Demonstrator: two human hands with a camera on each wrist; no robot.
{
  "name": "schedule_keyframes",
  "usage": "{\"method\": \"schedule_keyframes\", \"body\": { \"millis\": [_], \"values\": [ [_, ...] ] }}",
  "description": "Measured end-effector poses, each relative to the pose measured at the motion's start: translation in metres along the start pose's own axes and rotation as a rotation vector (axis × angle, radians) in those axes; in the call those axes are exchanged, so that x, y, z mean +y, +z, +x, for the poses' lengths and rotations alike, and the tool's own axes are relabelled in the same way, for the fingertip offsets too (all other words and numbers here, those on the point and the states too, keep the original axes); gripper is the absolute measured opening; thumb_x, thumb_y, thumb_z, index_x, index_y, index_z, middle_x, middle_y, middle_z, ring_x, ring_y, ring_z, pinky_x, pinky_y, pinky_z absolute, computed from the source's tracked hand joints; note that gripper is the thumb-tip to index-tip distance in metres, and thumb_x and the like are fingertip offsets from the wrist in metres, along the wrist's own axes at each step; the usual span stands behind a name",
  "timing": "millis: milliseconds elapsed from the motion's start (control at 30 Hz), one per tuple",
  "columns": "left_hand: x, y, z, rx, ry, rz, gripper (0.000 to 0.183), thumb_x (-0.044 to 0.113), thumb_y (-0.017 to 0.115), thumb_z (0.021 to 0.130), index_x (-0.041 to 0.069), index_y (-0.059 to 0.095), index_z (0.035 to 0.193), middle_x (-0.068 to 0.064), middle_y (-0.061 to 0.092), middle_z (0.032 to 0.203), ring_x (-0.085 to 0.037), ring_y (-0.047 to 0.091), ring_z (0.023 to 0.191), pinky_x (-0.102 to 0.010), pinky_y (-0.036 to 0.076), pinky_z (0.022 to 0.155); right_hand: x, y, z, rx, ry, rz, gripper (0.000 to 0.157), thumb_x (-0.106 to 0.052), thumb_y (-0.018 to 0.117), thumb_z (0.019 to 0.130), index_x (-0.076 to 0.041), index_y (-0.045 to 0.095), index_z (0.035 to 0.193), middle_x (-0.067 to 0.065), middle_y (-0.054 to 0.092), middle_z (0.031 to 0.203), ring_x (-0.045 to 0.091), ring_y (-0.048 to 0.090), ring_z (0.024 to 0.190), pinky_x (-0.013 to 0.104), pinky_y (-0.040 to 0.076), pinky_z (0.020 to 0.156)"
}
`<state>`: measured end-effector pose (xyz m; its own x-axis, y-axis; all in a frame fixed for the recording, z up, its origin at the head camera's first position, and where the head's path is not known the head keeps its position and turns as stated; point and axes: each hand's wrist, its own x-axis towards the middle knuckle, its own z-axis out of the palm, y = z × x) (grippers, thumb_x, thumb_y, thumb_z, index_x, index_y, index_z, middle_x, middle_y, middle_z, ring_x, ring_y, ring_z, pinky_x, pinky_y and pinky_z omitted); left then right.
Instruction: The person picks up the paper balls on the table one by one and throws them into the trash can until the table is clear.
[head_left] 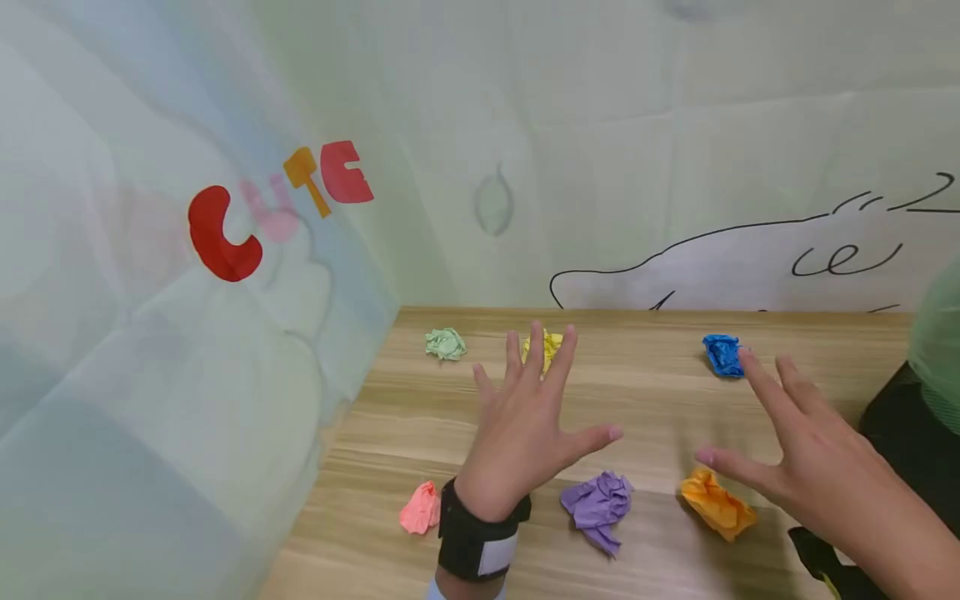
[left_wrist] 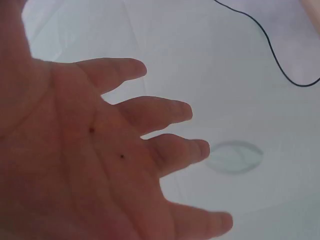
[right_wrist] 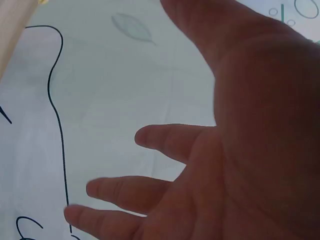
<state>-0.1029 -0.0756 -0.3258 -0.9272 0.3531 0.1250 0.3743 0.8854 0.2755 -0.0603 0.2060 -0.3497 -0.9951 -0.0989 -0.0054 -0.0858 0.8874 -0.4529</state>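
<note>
- Paper balls before me, six: green ball (head_left: 446,344), yellow ball (head_left: 552,343), blue ball (head_left: 722,357), pink ball (head_left: 420,508), purple ball (head_left: 599,505), orange ball (head_left: 717,504).
- My hands, two: left hand (head_left: 519,427), right hand (head_left: 817,454).
- Wall letters, four: one C (head_left: 209,235), one U (head_left: 277,221), one T (head_left: 305,173), one E (head_left: 343,177).
- Table (head_left: 375,442), one.
- Band (head_left: 468,537) on my left wrist, one.

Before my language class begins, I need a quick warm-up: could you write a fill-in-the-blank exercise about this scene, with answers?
1. The crumpled paper partly hidden behind the fingers of the left hand is ____.
2. In the head view, the pink paper lies to the ____ of the purple paper.
3. The wristband on the left wrist is mostly ____.
4. The colorful letters on the backdrop spell ____.

Missing words: yellow; left; black; CUTE.
</note>
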Motion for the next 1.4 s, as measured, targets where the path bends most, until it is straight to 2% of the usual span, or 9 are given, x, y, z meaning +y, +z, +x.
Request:
{"method": "schedule_keyframes", "body": {
  "millis": [67, 167, 267, 400, 633, 800, 967, 1133, 1400],
  "values": [
    [0.002, 0.004, 0.002, 0.007, 0.023, -0.039, 0.104, 0.074, 0.063, 0.084, 0.027, 0.016, 0.164, -0.014, 0.012, 0.166, -0.042, 0.007, 0.151, -0.078, 0.009, 0.107, 0.002, 0.001, -0.002, -0.004, -0.029, -0.007, 0.118, -0.07, 0.069, 0.081, -0.021, 0.002, 0.164, 0.04, 0.011, 0.157, 0.072, 0.035, 0.121, 0.08, 0.037, 0.08],
    [0.004, 0.009, 0.003, 0.007, 0.064, -0.123, 0.096, 0.068, 0.063, 0.088, 0.025, 0.022, 0.163, -0.012, 0.022, 0.165, -0.037, 0.013, 0.151, -0.074, 0.013, 0.109, 0.005, 0.005, -0.002, 0.009, -0.088, -0.02, 0.114, -0.067, 0.072, 0.081, -0.021, 0.009, 0.164, 0.039, 0.025, 0.154, 0.068, 0.045, 0.116, 0.074, 0.044, 0.076],
    [0.007, 0.014, 0.004, -0.012, 0.119, -0.197, 0.088, 0.065, 0.061, 0.092, 0.023, 0.027, 0.161, -0.009, 0.033, 0.161, -0.032, 0.022, 0.15, -0.07, 0.019, 0.111, 0.01, 0.008, -0.003, 0.006, -0.116, -0.037, 0.111, -0.066, 0.072, 0.081, -0.019, 0.015, 0.164, 0.04, 0.031, 0.15, 0.066, 0.048, 0.116, 0.073, 0.045, 0.076],
    [0.013, 0.022, 0.003, -0.037, 0.188, -0.242, 0.082, 0.062, 0.059, 0.095, 0.021, 0.031, 0.16, -0.006, 0.04, 0.157, -0.028, 0.034, 0.146, -0.061, 0.029, 0.112, 0.014, 0.012, -0.007, -0.033, -0.101, -0.048, 0.11, -0.071, 0.069, 0.081, -0.017, 0.018, 0.163, 0.038, 0.035, 0.149, 0.063, 0.046, 0.119, 0.074, 0.044, 0.079],
    [0.019, 0.033, 0.001, -0.067, 0.249, -0.337, 0.076, 0.057, 0.06, 0.096, 0.022, 0.034, 0.158, -0.004, 0.041, 0.157, -0.022, 0.037, 0.144, -0.05, 0.037, 0.11, 0.013, 0.018, -0.009, -0.023, -0.179, -0.06, 0.106, -0.064, 0.075, 0.08, -0.012, 0.03, 0.159, 0.035, 0.044, 0.144, 0.057, 0.055, 0.114, 0.067, 0.05, 0.077],
    [0.022, 0.041, 0.0, -0.075, 0.243, -0.47, 0.071, 0.051, 0.062, 0.097, 0.025, 0.037, 0.157, 0.001, 0.044, 0.154, -0.016, 0.04, 0.141, -0.046, 0.039, 0.11, 0.013, 0.024, -0.012, -0.018, -0.202, -0.07, 0.103, -0.057, 0.082, 0.076, -0.009, 0.036, 0.156, 0.036, 0.047, 0.141, 0.057, 0.056, 0.112, 0.067, 0.05, 0.079],
    [0.026, 0.05, -0.002, -0.101, 0.21, -0.661, 0.065, 0.05, 0.063, 0.097, 0.03, 0.04, 0.155, 0.006, 0.046, 0.151, -0.014, 0.043, 0.138, -0.046, 0.039, 0.109, 0.014, 0.03, -0.013, -0.041, -0.21, -0.098, 0.099, -0.053, 0.085, 0.074, -0.009, 0.042, 0.152, 0.035, 0.049, 0.139, 0.056, 0.057, 0.111, 0.067, 0.049, 0.08],
    [0.032, 0.056, -0.005, -0.117, 0.18, -0.795, 0.062, 0.046, 0.063, 0.098, 0.027, 0.043, 0.153, 0.01, 0.045, 0.151, -0.013, 0.044, 0.136, -0.04, 0.044, 0.103, 0.013, 0.037, -0.014, -0.096, -0.202, -0.093, 0.097, -0.054, 0.084, 0.074, -0.01, 0.045, 0.151, 0.034, 0.05, 0.139, 0.053, 0.059, 0.111, 0.068, 0.05, 0.078],
    [0.044, 0.066, -0.011, -0.132, 0.108, -0.966, 0.058, 0.042, 0.064, 0.098, 0.024, 0.046, 0.15, 0.011, 0.049, 0.148, -0.008, 0.049, 0.13, -0.031, 0.048, 0.096, 0.019, 0.051, -0.01, -0.129, -0.238, -0.085, 0.092, -0.045, 0.089, 0.072, -0.008, 0.051, 0.147, 0.036, 0.052, 0.135, 0.052, 0.061, 0.106, 0.064, 0.053, 0.076]
  ]
}}
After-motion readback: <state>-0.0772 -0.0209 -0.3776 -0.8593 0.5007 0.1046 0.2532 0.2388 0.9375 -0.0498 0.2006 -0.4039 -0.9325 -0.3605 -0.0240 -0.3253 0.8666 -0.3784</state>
